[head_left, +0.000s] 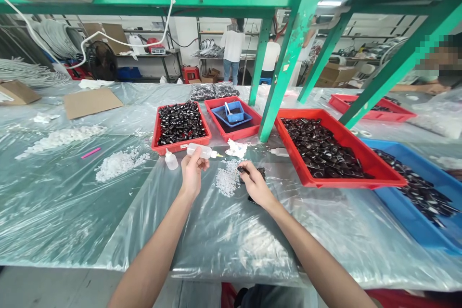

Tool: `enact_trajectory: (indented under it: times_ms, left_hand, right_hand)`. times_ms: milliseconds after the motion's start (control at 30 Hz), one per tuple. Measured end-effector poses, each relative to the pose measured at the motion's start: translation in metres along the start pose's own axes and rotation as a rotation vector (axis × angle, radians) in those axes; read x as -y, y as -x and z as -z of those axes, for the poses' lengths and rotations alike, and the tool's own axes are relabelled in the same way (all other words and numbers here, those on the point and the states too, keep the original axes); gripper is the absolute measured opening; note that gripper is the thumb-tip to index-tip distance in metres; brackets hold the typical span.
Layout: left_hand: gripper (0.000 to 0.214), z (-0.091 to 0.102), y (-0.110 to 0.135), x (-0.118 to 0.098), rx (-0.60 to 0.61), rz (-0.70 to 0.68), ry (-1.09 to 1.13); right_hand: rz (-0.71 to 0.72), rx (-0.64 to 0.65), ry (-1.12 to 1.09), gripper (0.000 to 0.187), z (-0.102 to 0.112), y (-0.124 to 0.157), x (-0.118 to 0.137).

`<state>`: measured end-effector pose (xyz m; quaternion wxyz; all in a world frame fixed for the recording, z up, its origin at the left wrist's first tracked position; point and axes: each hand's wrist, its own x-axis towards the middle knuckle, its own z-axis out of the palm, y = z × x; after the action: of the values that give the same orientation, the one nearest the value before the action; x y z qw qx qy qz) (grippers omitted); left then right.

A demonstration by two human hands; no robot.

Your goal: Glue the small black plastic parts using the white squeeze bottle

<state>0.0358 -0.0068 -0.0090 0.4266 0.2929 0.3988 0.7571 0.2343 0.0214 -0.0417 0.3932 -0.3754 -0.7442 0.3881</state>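
Squeeze bottle [201, 150], small, translucent white with a yellowish nozzle, lies horizontal in the closed fingers of the left hand [191, 172] above the plastic-sheeted table [224, 236]. Its long axis runs left to right, nozzle pointing right toward the right hand [254, 184], whose fingers curl shut on a black part [261, 172] beside a pile of white pellets [226, 180]. Beyond stand red trays [169, 147] of black parts, a green frame post [288, 53] and, farthest, people [233, 45] at workshop shelving.

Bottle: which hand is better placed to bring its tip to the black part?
Left, most likely. The left hand already holds the bottle, and its tip points toward the black part held by the right hand.
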Motion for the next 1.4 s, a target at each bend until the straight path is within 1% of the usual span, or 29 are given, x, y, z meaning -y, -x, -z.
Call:
enact_trajectory:
  times_ms: [67, 167, 300, 567, 800, 1000, 1233, 1400]
  left_hand:
    - [0.038, 0.0, 0.0, 0.0, -0.001, 0.002, -0.003]
    - [0.039, -0.001, 0.001, 0.001, 0.008, 0.007, -0.016]
    - [0.039, -0.001, 0.002, 0.003, 0.021, -0.009, -0.058]
    - [0.038, 0.0, 0.002, 0.006, 0.061, -0.062, -0.147]
    - [0.038, 0.0, 0.003, 0.008, 0.07, -0.071, -0.169]
    - [0.038, 0.003, 0.001, 0.011, 0.079, -0.097, -0.235]
    - [0.039, 0.004, 0.002, 0.007, 0.154, -0.174, -0.317]
    - [0.035, 0.005, 0.003, 0.006, 0.187, -0.254, -0.37]
  right_hand:
    - [0.015, 0.005, -0.114, 0.016, -0.002, -0.001, -0.004]
    - [-0.012, 0.057, -0.283, 0.025, -0.006, -0.002, -0.005]
    - [-0.052, 0.081, -0.38, 0.029, -0.008, -0.002, 0.0]
    - [-0.054, 0.074, -0.403, 0.029, -0.007, -0.001, 0.004]
    - [-0.056, 0.069, -0.408, 0.032, -0.006, -0.001, 0.006]
    - [-0.025, 0.067, -0.407, 0.03, -0.006, -0.001, 0.006]
    - [-0.051, 0.085, -0.404, 0.03, -0.007, -0.001, 0.004]
    - [-0.067, 0.101, -0.404, 0.03, -0.006, -0.002, 0.006]
